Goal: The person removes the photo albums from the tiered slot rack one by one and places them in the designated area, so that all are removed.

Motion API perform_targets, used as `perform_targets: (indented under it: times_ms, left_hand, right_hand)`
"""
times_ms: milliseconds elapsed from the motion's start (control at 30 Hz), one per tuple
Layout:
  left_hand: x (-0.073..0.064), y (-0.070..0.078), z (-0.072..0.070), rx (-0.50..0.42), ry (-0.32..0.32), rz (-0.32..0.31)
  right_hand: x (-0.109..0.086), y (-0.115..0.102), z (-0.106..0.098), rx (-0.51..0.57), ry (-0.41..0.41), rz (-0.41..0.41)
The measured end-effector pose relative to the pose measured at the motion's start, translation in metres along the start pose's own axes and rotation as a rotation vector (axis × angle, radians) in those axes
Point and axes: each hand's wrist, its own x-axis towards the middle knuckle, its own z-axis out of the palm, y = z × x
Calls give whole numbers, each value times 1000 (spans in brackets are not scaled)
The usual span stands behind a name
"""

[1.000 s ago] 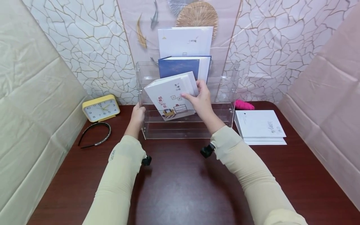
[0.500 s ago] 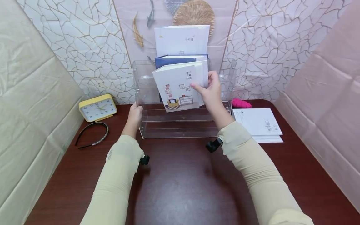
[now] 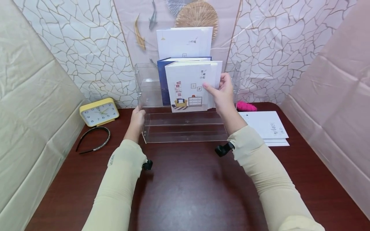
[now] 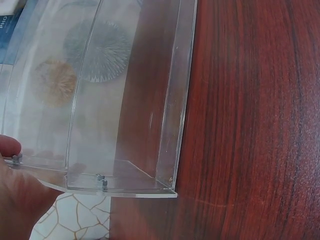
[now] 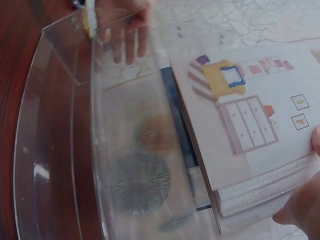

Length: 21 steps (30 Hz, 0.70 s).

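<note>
My right hand [image 3: 225, 96] pinches the right edge of a white photo album [image 3: 188, 88], its thumb on the front cover. The cover carries a drawing of a yellow armchair and a chest of drawers; clear sleeves show at the album's edge in the right wrist view. The album stands nearly upright in front of a blue album [image 3: 163, 81], overlapping it. Behind rises another white album [image 3: 185, 40]. Both stand in a tiered clear acrylic rack [image 3: 185, 137]. At the rack's left side panel, my left hand [image 3: 136, 122] grips the edge; its fingers show through the plastic in the right wrist view.
A yellow clock [image 3: 99, 112] and a black headband [image 3: 93, 141] lie left of the rack on the dark red table [image 3: 179, 192]. To the right are a white album [image 3: 266, 125] lying flat and a bright pink bundle [image 3: 246, 106]. Patterned cloth [image 3: 268, 48] hangs behind.
My right hand has carried the white photo album up and to the right, turning it from tilted to nearly upright. My left hand keeps its grip on the rack. The view has shifted slightly.
</note>
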Motion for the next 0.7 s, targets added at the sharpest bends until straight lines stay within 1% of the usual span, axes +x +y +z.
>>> perform_targets:
  times_ms: [167,200,300,367,433,533,700]
  left_hand:
    - [-1,-1,0,-28,3,18]
    - [-1,-1,0,-29,5,13]
    - [-1,-1,-2,-15,8,8]
    - [-2,0,-4,-12,8,-3]
    - [-4,3,-6,-23,4,-11]
    - [-10,12,-9,-30,4,-22]
    - [-21,26,-8,-8,-2,-17]
  right_hand:
    - [-4,-13,-6,87,40,16]
    - [-5,-16,-8,111,50,20]
    - [-12,-27,-16,213,90,32]
    - [-18,-34,-24,303,127,36]
    - [-25,-40,-33,394,170,34]
    - [-38,-48,-48,499,230,8]
    - [-66,-59,-79,606,331,-36]
